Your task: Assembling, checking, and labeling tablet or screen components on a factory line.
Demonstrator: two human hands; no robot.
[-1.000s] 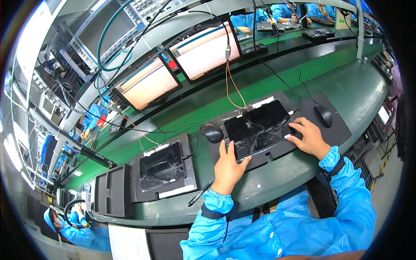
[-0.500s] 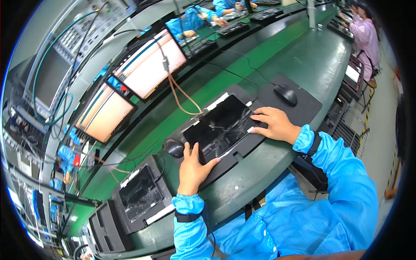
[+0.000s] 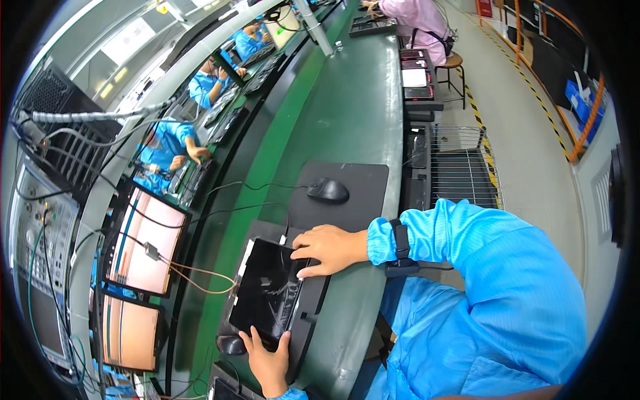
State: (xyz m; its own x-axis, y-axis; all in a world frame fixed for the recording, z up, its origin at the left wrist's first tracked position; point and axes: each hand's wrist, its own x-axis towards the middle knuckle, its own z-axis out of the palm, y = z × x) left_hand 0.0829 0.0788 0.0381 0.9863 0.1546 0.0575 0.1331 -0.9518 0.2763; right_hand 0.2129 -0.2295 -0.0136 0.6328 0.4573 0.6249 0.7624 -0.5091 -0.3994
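Note:
A glossy black display panel (image 3: 257, 293), with crinkled clear film along its near side, lies in a black holder (image 3: 307, 333) on the bench. Fingers apart, my right hand (image 3: 330, 250) rests on the panel's upper right edge. My left hand (image 3: 268, 363) touches the opposite end, its thumb and fingers spread at the lower edge. Neither hand visibly closes round the panel; the fingertips partly hide its edges. A thin tan cable (image 3: 200, 285) runs to the holder's far side.
A black mouse (image 3: 328, 191) lies on a dark mat (image 3: 363, 217) beyond my right hand; another mouse (image 3: 231, 345) sits near my left. Two lit monitors (image 3: 148, 237) stand at left. A wire rack (image 3: 467, 160) is beside the bench. People work farther along.
The view has swung to the right, so the bench now runs more upright in the picture. Both hands are still at the panel's two ends.

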